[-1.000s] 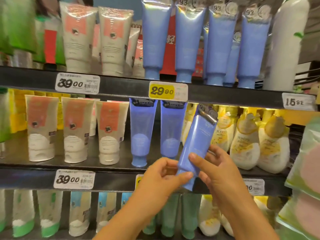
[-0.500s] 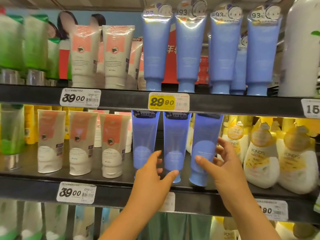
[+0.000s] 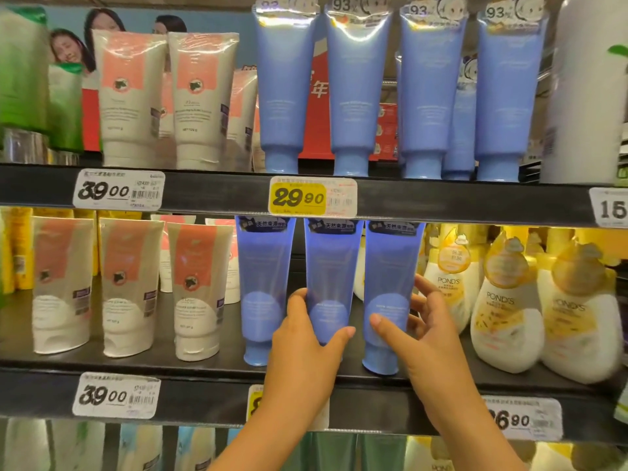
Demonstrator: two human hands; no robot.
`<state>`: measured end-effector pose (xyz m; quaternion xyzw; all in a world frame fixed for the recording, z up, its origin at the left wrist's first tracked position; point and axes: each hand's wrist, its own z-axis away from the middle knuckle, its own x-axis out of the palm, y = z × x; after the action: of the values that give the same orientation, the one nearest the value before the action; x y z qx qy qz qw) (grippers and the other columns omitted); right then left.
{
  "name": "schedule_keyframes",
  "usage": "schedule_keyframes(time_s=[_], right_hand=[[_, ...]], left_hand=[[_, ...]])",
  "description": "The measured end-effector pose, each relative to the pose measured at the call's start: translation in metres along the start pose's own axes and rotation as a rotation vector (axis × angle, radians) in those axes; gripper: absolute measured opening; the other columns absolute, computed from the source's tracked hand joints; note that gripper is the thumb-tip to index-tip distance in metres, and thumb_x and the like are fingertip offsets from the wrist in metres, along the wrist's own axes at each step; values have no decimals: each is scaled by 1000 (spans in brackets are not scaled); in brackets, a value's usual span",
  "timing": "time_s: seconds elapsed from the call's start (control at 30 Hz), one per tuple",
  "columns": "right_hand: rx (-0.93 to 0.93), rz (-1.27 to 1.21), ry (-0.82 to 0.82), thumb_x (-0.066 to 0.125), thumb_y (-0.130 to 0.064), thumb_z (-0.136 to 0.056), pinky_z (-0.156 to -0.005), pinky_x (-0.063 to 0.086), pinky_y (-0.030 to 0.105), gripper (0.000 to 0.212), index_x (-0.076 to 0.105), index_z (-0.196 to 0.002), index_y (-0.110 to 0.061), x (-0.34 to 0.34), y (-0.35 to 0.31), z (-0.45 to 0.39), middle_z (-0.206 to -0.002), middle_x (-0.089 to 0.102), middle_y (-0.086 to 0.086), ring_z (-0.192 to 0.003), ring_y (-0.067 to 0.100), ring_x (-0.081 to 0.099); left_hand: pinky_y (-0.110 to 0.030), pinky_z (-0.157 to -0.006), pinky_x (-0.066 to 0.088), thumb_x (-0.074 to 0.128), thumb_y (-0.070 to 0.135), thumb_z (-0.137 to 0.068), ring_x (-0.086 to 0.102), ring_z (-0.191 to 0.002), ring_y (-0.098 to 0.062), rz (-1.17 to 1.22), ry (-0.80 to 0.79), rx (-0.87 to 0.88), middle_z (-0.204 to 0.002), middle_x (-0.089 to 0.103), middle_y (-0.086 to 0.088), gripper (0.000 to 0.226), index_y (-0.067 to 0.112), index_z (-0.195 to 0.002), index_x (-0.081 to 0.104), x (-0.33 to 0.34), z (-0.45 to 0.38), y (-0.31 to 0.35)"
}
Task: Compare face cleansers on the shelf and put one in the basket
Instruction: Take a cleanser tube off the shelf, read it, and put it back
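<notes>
On the middle black shelf point(image 3: 210, 363), the left hand point(image 3: 307, 338) curls round the middle tall blue plastic tube point(image 3: 331, 266), the right hand point(image 3: 421, 329) pinches the right blue tube point(image 3: 390, 287), both tubes standing upright, caps down, no basket showing

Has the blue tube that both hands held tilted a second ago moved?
Yes. The blue tube now stands upright on the middle shelf, right of its two twins.
</notes>
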<state>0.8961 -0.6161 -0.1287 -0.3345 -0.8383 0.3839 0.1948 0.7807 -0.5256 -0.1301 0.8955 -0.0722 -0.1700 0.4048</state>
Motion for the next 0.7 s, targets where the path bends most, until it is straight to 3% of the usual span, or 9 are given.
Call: schedule_keyframes(time_s=[0.13,0.2,0.37,0.7], right_hand=[[-4,49,-36,73,-13,-77,-67,53,15,65,38,-122,-44,0,0,3,-112,59,-11,-93,-3,64],[-20,109,-46,74,-12,-76,-66,51,11,66,37,-121,-43,1,0,5,-112,57,-14,-92,-8,61],[-33,213,-34,70,-13,-81,-68,50,9,54,40,-108,-49,1,-1,7,-111,53,-24,-95,-12,57],[63,158,-92,63,-6,-86,-68,49,9,55,40,-125,-37,-13,-4,3,-118,55,-18,-99,-4,59]], left_hand=[[0,-55,39,74,31,-76,55,-68,8,12,3,-1,-82,45,29,57,34,-115,33,0,0,1],[0,-53,39,75,28,-76,55,-67,16,34,-2,-3,-75,51,24,55,36,-109,31,0,0,0],[1,-51,38,75,24,-77,51,-65,25,66,-18,-8,-72,50,24,55,36,-108,31,-1,2,1],[-2,-48,40,75,23,-76,55,-60,21,129,-58,-40,-82,50,25,53,36,-108,35,-8,6,8]])
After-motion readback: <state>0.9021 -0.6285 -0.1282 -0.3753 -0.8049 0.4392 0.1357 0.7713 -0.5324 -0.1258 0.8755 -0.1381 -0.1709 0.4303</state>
